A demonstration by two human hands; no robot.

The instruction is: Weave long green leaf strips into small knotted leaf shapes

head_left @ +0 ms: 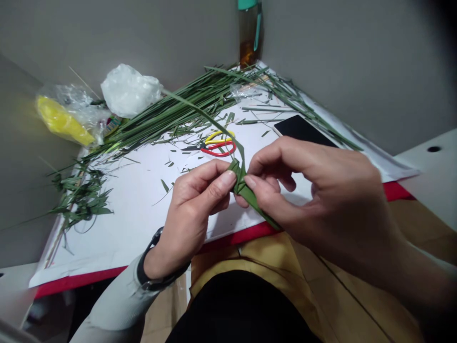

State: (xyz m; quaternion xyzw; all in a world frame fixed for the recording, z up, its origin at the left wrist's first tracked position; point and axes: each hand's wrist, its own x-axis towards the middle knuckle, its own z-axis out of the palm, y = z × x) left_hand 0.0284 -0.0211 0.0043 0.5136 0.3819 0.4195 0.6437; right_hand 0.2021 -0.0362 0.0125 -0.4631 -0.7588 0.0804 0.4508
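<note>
Between my two hands, above the table's front edge, is a folded green leaf strip (pixel 255 202). One long end rises up and back to the left, and a broad end hangs down to the right. My left hand (pixel 198 200) pinches the folded part between thumb and fingers. With thumb and forefinger, my right hand (pixel 303 181) grips the same strip at the fold's right side. Scissors (pixel 218 144) with one yellow and one red handle lie just behind the hands. Partly behind my right hand lies a dark-screened phone (pixel 303 129).
A large bundle of long green leaves (pixel 178 107) lies across the back of the white table (pixel 132 214). Leaf scraps are scattered around. Plastic bags (pixel 130 90), a yellow wrapped item (pixel 62 119) and small leafy sprigs (pixel 85 195) are left. A bottle (pixel 248 35) stands in the rear corner.
</note>
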